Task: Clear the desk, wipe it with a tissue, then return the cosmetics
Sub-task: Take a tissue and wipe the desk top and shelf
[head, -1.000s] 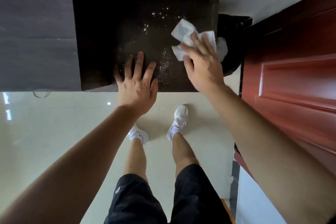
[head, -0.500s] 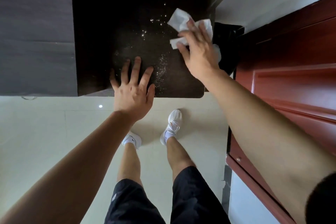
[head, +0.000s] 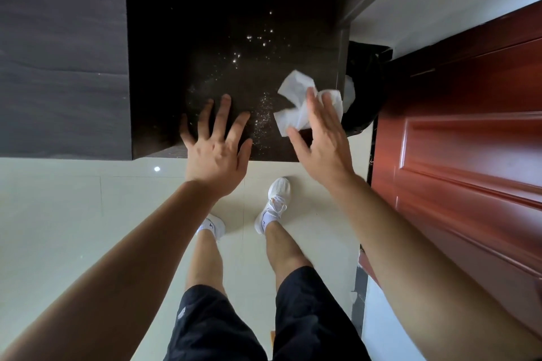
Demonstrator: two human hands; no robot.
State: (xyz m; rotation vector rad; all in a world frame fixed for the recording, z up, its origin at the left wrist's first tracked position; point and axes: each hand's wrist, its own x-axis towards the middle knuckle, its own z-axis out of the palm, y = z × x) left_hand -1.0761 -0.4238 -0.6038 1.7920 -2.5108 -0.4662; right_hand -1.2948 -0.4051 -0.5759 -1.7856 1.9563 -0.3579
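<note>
The dark desk top lies in front of me, speckled with pale dust and shiny specks near its front right. My right hand presses a crumpled white tissue onto the desk near its right front corner, fingers laid flat over it. My left hand rests at the desk's front edge with fingers spread, holding nothing. No cosmetics are in view.
A black waste bin stands just right of the desk, with something white inside. A red-brown door fills the right side. A grey panel lies left of the desk. Pale floor tiles and my white shoes lie below.
My right hand has dragged the tissue back toward me, from the far right of the desk to its front right corner. My left hand stayed at the front edge.
</note>
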